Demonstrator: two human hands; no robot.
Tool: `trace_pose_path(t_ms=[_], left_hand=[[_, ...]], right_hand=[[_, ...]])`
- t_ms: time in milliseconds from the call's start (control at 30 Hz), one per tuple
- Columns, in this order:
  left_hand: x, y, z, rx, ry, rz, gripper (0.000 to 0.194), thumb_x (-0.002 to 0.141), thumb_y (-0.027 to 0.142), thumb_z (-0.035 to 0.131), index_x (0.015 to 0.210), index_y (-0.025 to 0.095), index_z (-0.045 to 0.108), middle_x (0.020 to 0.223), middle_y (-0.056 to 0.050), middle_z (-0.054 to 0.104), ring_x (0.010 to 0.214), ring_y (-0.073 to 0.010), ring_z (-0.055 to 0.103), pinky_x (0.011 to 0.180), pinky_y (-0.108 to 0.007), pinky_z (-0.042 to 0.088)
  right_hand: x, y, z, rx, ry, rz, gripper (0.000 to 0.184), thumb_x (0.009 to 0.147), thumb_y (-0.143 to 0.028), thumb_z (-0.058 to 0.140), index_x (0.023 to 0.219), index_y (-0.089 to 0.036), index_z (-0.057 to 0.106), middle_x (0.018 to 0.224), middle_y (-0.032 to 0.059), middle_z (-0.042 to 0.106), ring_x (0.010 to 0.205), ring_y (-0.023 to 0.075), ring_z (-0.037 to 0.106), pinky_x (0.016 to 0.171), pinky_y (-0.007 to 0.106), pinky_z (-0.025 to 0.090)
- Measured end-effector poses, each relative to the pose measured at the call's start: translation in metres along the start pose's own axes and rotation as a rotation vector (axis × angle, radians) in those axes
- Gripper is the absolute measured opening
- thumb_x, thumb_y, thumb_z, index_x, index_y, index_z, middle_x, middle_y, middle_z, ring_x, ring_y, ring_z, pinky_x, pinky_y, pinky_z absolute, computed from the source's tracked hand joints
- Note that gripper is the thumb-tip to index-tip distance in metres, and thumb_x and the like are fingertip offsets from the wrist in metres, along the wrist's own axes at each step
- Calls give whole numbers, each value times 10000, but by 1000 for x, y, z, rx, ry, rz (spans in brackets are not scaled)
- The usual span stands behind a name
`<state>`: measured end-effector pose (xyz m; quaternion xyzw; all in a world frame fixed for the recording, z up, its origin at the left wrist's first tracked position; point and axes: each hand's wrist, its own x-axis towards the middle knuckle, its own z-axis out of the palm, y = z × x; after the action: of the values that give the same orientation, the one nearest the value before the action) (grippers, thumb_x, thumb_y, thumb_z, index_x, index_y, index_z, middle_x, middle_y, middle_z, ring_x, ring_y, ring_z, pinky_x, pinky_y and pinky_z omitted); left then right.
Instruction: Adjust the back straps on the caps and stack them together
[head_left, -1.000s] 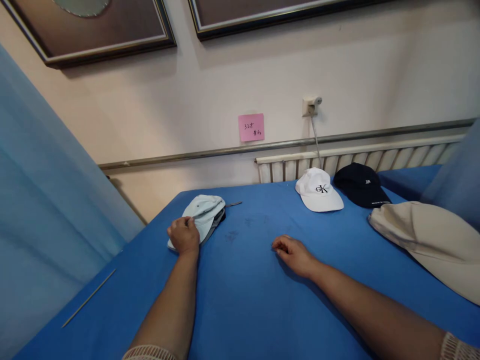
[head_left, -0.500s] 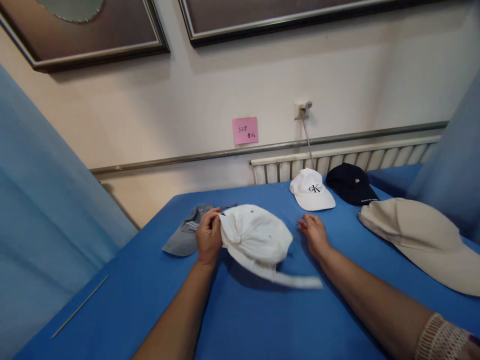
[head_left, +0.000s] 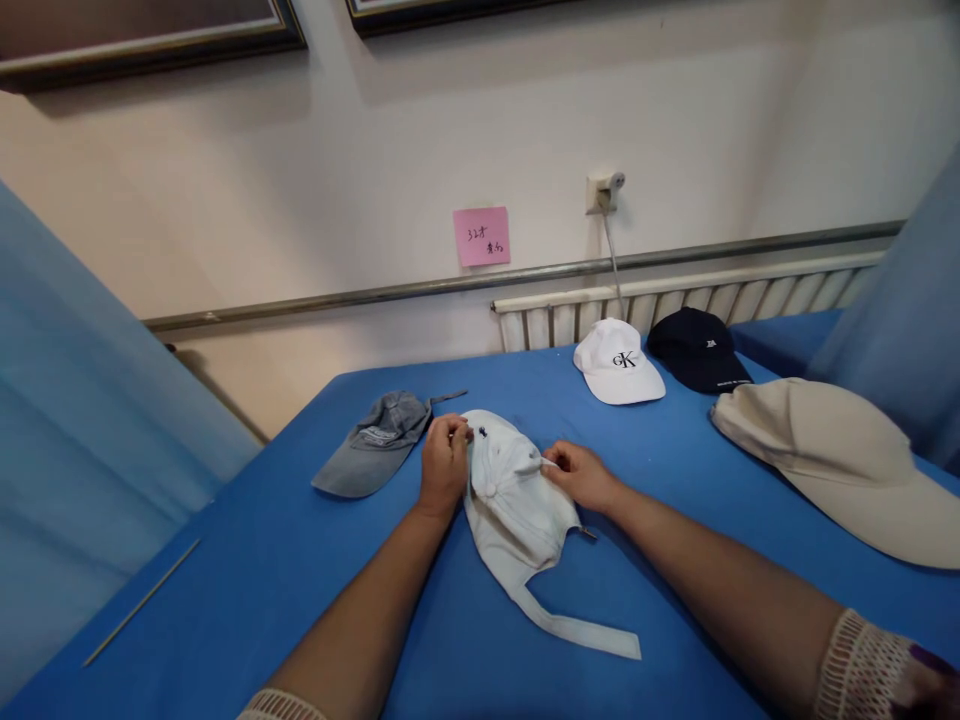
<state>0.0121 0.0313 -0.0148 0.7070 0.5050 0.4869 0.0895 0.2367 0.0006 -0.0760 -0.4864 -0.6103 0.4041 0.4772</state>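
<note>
Between my hands is a pale off-white baseball cap [head_left: 517,500] with a small dark emblem. Its back opening faces me, and a loose strap trails over the blue cover toward the lower right. My left hand [head_left: 444,465] pinches the cap's left front edge. On the right side, my right hand [head_left: 581,475] grips a bit of the crown's fabric between thumb and fingers. A grey cap [head_left: 379,440] lies just left of my left hand, its strap sticking out behind it.
At the back right sit a white cap [head_left: 619,362] with black letters and a black cap [head_left: 697,348]. A large beige cap [head_left: 832,450] lies at the right. A thin stick [head_left: 142,602] lies at left. A radiator [head_left: 551,322] stands behind the blue-covered table [head_left: 285,620].
The off-white cap has come down onto the table and turned, its strap swinging toward me. My right hand has moved left and taken hold of the crown. The view has tilted down slightly.
</note>
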Motion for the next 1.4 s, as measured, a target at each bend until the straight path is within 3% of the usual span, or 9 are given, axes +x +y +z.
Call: trace_pose_path(t_ms=[233,400,500,600,767,900,1133,1267,1400], left_hand=[[-13,20,3,-107,-140,35,208,868,318,542,1029,194,589,1048,-86,621,977,-206,589,864,-309,459],[-30,34,7,-65,-525,60,323,865,352,555,1148,214,626,806,-36,682,690,-175,610,714,-288,470],[-37,38,18,-52,-688,213,356,876,324,540,1218,241,600,1108,-71,681,989,-218,623,898,-324,462],[-32,24,29,122,-698,250,463,857,296,561,1313,233,512,1382,-94,520,1277,-267,463,1074,-416,354],[-8,-15,27,494,-442,11,448,838,148,504,1286,146,498,1436,-164,446,1343,-321,385,1097,-507,309],[-12,4,10,304,-284,159,363,857,150,461,1209,181,540,1285,-117,578,1225,-263,500,1063,-458,367],[-61,83,16,-50,-971,537,322,852,374,601,1136,222,581,1124,-75,635,1041,-233,564,960,-374,406],[-57,77,23,80,-986,547,156,913,312,507,938,188,598,974,-68,638,945,-213,564,887,-344,404],[-34,57,5,295,-913,421,114,871,261,520,812,179,574,839,-50,619,803,-197,549,775,-323,400]], right_hand=[[11,-4,-21,-158,555,-33,129,727,-323,566,659,-220,527,657,-20,578,638,153,497,661,283,411],[21,7,-41,-17,711,2,150,692,-335,606,666,-213,523,754,6,628,725,165,549,746,297,437],[23,11,-42,36,709,-5,168,680,-349,614,660,-213,517,772,11,639,737,167,557,754,297,442],[23,12,-40,-26,668,-3,162,688,-355,597,661,-213,525,732,5,627,716,172,555,740,301,440],[21,13,-34,-175,492,131,144,704,-355,580,689,-221,530,614,-21,576,586,169,528,589,282,408],[20,12,-29,-302,415,166,109,712,-318,576,752,-222,544,660,-17,602,611,172,553,596,276,396],[20,5,-36,-422,483,58,131,715,-259,579,827,-201,541,849,52,612,780,200,578,731,318,448],[2,-15,-41,-362,453,-163,131,779,-234,522,902,-200,554,908,54,615,798,186,584,721,303,461],[-27,-32,-38,-364,155,-193,86,840,-240,506,887,-213,573,787,5,625,683,151,573,648,272,437]])
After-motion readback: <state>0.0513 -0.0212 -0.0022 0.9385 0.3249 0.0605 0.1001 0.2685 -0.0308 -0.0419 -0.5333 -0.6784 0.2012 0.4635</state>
